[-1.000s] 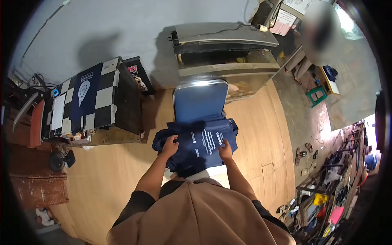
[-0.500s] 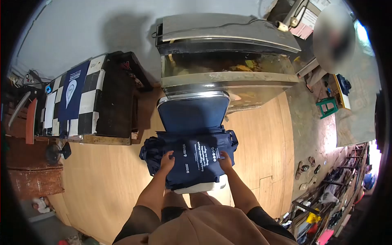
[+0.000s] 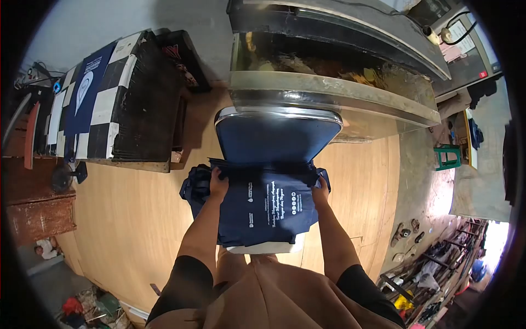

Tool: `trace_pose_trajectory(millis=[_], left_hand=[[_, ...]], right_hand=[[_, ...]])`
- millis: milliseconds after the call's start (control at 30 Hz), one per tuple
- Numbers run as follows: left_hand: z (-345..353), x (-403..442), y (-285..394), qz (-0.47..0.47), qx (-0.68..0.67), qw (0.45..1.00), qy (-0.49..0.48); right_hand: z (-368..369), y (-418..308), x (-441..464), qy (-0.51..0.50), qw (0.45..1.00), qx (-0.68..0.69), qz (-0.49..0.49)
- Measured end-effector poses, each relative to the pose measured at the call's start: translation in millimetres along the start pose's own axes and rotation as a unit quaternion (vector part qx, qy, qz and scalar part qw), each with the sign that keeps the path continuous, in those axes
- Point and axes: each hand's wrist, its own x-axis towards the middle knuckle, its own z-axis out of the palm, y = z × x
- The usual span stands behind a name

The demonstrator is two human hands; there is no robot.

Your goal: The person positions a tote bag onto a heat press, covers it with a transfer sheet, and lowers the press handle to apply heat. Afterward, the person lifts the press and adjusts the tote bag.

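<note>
Dark blue cloth bags (image 3: 263, 211) with white print lie stacked on the seat of a chair, whose blue backrest (image 3: 276, 137) has a metal rim. My left hand (image 3: 218, 185) is closed on the stack's far left corner, beside bunched dark cloth. At the far right edge, my right hand (image 3: 321, 192) grips the cloth near a bag's handle. The fingertips of both hands are partly hidden by the dark folds. A white part of the seat (image 3: 266, 248) shows under the stack's near edge.
A checkered table (image 3: 104, 109) with another blue bag (image 3: 87, 90) stands left. Behind the chair is a glass tank (image 3: 334, 88). A green stool (image 3: 448, 157), sandals (image 3: 402, 233) and a cluttered rack (image 3: 438, 274) are at right; a fan (image 3: 63, 178) is at left.
Both hands have moved from the printed top of the stack outward and away from my body to its far corners, and have closed on the cloth. The view has shifted closer to the tank.
</note>
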Motion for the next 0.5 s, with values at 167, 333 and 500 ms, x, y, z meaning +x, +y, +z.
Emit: trace_pose_trajectory(millis=[167,333,500], left_hand=[[5,15,-19,0.02,0.075,0.997,0.018],[6,4,9,-0.019,0.03,0.999,0.012],[8,-14,30,0.001,0.04,0.999,0.021]], right_hand=[[11,-1,0,0.119,0.992,-0.033,0.011],[7,-20,-10,0.104,0.993,-0.011,0.06],[-7,-47,-35,0.141,0.984,-0.11,0.008]])
